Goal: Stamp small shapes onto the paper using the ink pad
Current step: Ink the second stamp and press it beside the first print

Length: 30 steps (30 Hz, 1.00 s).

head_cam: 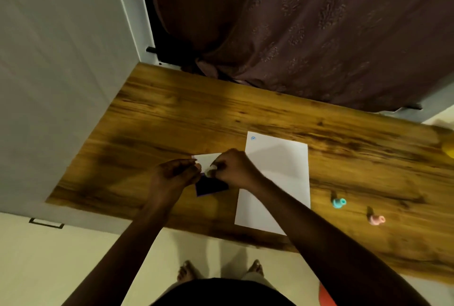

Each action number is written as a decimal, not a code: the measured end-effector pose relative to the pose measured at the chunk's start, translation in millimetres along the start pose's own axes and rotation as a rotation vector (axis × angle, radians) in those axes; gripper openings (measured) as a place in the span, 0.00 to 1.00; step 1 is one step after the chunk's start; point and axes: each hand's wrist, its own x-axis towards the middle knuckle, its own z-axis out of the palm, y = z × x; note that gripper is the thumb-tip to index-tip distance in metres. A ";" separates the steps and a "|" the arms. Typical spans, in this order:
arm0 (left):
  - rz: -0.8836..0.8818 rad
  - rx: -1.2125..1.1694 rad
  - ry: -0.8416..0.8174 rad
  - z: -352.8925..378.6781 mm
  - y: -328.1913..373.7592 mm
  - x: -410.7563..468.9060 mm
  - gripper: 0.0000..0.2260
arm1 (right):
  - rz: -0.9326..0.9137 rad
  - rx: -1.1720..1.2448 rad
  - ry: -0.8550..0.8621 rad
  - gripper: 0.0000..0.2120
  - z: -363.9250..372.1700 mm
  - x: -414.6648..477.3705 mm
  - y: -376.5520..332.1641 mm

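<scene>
- Wood-grain boards in warm brown with dark streaks are making up the table (245, 109) you are standing at, and its flat top is running slantwise across the view.
- Behind the table a brownish curtain (307, 35) with a faint woven pattern is hanging in soft folds, its hem bunching on the far edge.
- To your left a pale grey cabinet (61, 84) is standing flush with the table end, smooth and matt; under you the floor (86, 256) is showing cream and plain.
- You are keeping the paper (277, 183), a white rectangular sheet, flat on the table just right of your hands, with one small blue stamped mark (253, 138) sitting near its far left corner.
- Your left hand (175, 173) is curling closed beside the ink pad (211, 186), a dark flat square with a purple edge lying on the wood; whether the fingers are gripping it, you cannot tell.
- Your right hand (233, 170) is pinching something small and pale over the pad; the blur is hiding what it is.
- A white lid-like flap (207, 159) is showing just beyond your hands.
- Well to the right, a teal stamp (339, 202) and a pink stamp (375, 219), both small and rounded, are lying on the bare wood.
</scene>
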 end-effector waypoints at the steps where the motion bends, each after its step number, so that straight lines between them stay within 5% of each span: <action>1: -0.014 -0.007 0.002 2.6 -1.0 0.5 0.08 | 0.035 0.101 0.048 0.10 -11.7 1.3 5.6; 6: -0.093 -0.032 -0.019 22.3 -2.3 -0.1 0.10 | 0.176 0.447 0.292 0.12 -71.8 8.3 54.8; 9: -0.115 -0.030 -0.022 38.0 -4.3 1.3 0.11 | 0.208 0.204 0.422 0.11 -89.9 17.8 85.7; 15: -0.132 0.013 -0.030 58.5 -6.8 3.4 0.12 | 0.160 -0.206 0.396 0.11 -93.2 35.6 112.4; 30: -0.147 -0.042 -0.006 71.8 0.6 4.7 0.11 | 0.104 -0.404 0.337 0.15 -80.7 50.8 121.2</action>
